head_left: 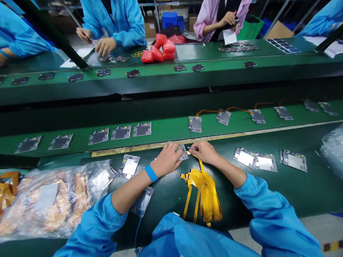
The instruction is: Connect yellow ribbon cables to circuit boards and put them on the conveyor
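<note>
My left hand (168, 158) holds a small circuit board (184, 152) against the green bench, fingers closed over its left side. At the board's right edge, my right hand (204, 151) pinches a thin grey tool (193, 148) that looks like tweezers. A yellow flex cable (201, 164) runs from under the right fingers down to a fanned bundle of flex cables (207, 195) in front of me. Whether that cable's end is joined to the board cannot be made out. Another board (142, 201) lies partly under my left forearm, which wears a blue wrist strap (151, 173).
A plastic bag of flex cables (49, 202) lies left, bubble wrap (340, 151) right. Boards with white pads (265, 162) sit on the bench. Beyond a raised edge, a green belt (166, 138) carries several boards, some with cables attached. Co-workers' hands (105, 46) work opposite.
</note>
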Available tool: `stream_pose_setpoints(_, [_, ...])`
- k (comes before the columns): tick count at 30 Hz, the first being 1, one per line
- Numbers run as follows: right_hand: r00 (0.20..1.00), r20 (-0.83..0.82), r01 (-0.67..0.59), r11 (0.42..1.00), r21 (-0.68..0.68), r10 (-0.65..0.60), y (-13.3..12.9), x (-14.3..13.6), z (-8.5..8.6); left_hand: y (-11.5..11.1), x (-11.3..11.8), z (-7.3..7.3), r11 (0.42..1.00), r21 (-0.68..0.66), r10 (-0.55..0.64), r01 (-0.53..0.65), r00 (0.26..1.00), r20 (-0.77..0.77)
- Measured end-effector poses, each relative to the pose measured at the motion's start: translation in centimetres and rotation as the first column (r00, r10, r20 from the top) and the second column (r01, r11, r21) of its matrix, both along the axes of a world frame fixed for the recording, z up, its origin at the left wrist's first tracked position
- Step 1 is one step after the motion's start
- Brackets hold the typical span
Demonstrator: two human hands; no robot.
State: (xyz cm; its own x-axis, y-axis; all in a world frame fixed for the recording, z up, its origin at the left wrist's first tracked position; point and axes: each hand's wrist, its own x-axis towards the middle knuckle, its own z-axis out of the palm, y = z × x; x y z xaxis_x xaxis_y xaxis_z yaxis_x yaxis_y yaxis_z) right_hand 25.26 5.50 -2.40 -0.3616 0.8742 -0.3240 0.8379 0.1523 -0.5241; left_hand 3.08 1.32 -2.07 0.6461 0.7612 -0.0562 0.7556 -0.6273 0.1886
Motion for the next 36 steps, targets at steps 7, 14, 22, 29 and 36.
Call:
stream_pose_setpoints(7, [0.999,0.036,-0.022,0.999,-0.033,0.023,0.5,-0.5,0.6,-0.1,0.0,0.0,0.997,0.058,-0.04,0.042,0.999,-0.024])
stream_pose_setpoints(14, [0.996,0.062,-0.058,0.998,-0.016,0.059,0.7,-0.7,1.0,-0.2,0.1,-0.3,0.992,0.105,-0.069,0.076,0.995,-0.066])
stream_pose_setpoints(22, [0.991,0.105,-0.091,0.995,0.029,0.087,0.3,-0.5,0.9,-0.3,0.4,0.1,0.992,0.092,-0.077,0.087,0.991,-0.11])
stream_pose_setpoints(29, [0.977,0.053,-0.211,0.965,0.156,0.205,-0.2,0.4,1.4,-0.3,0.7,0.2,0.992,0.092,-0.075,0.087,0.99,-0.122])
stream_pose_setpoints(36, [0.976,0.009,-0.217,0.968,0.127,0.218,0.0,-0.4,0.8,-0.2,0.6,0.2,0.991,0.099,-0.075,0.088,0.989,-0.129])
